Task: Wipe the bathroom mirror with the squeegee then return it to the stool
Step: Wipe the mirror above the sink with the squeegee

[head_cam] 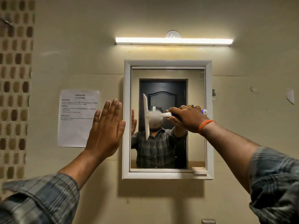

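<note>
Two hands are seen: the right hand [187,118] is wrapped round the light, stiff squeegee [148,116] handle; the left hand [106,126] is held flat, holding nothing.

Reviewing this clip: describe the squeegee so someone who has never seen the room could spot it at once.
Find the white-framed mirror on the beige wall under the lit tube light. Against its glass, left of centre, is the squeegee: a white blade standing vertically, its handle running right into the right hand. It is the only tool here; the left hand is open and holds nothing.
</note>
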